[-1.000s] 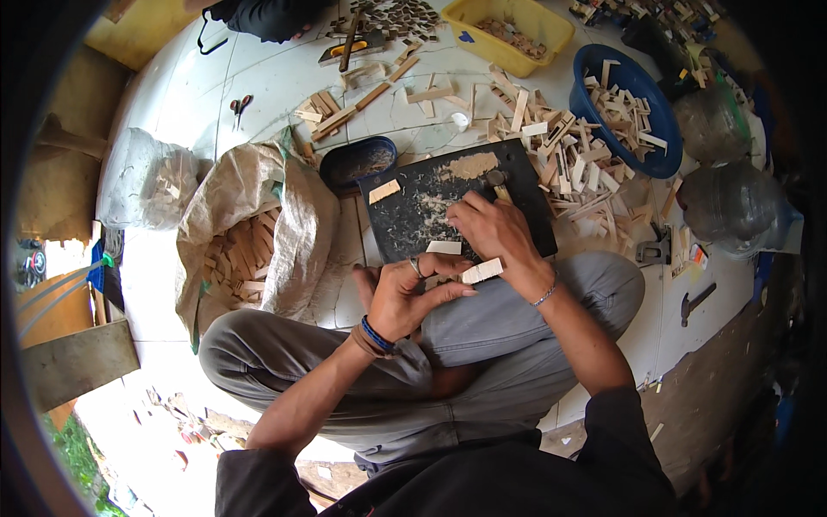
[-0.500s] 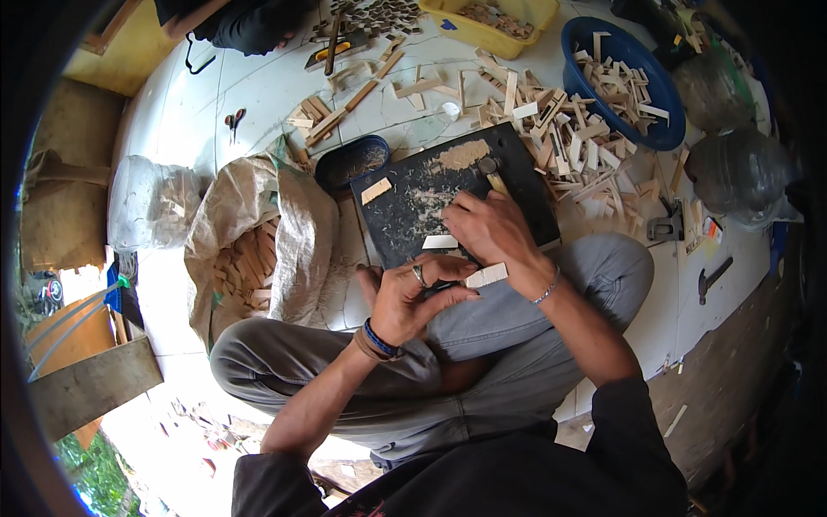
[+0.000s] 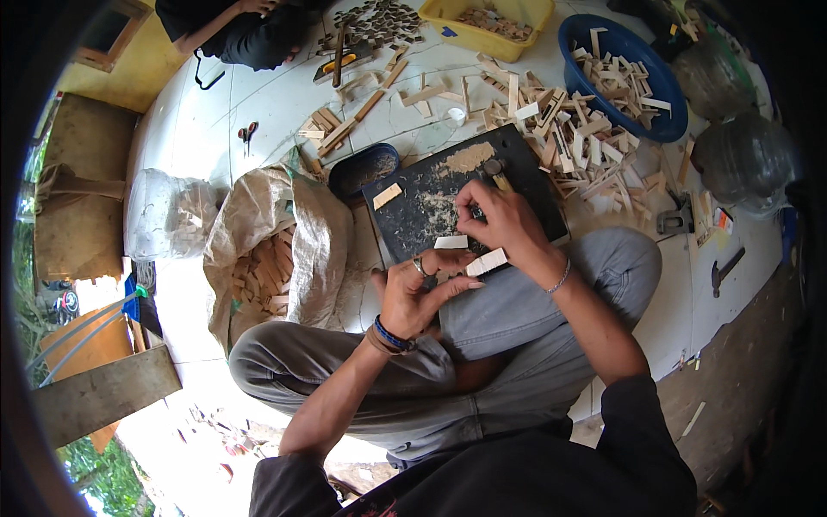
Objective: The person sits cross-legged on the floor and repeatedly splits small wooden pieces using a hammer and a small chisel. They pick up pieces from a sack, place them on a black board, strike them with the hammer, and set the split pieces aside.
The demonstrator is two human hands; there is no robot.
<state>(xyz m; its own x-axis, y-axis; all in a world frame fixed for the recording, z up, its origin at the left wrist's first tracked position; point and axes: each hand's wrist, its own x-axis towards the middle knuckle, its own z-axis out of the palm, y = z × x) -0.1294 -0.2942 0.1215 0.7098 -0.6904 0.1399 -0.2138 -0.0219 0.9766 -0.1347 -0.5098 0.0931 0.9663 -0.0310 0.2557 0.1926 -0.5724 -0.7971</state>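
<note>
At nine o'clock a clear plastic bag of pale wood pieces lies on the white floor. Just to its right an open woven sack holds a stack of short wooden blocks. Small scissors lie at eleven o'clock, and beyond them, at the top edge, another person's arm in a dark sleeve reaches in.

Near the centre the left hand is half curled, a ring on one finger and a dark wristband below it. Its fingertips close on one end of a small pale wood strip; a second short pale piece sits just above, touching or nearly touching the fingers, and I cannot tell which hand has it. Both pieces are over the near edge of a dark work board dusted with shavings, which rests against the person's grey-trousered knee. A dark oval dish lies at the board's upper left corner.

The right hand is at one o'clock from the left, fingers bent down and pinched together over the board; what it grips is hidden, though a tool with a round dark head pokes out just above its fingers.

Further right, loose wooden sticks are heaped beside the board, a blue basin at one o'clock holds more, and a yellow tray is at twelve. A hammer lies at three o'clock.
</note>
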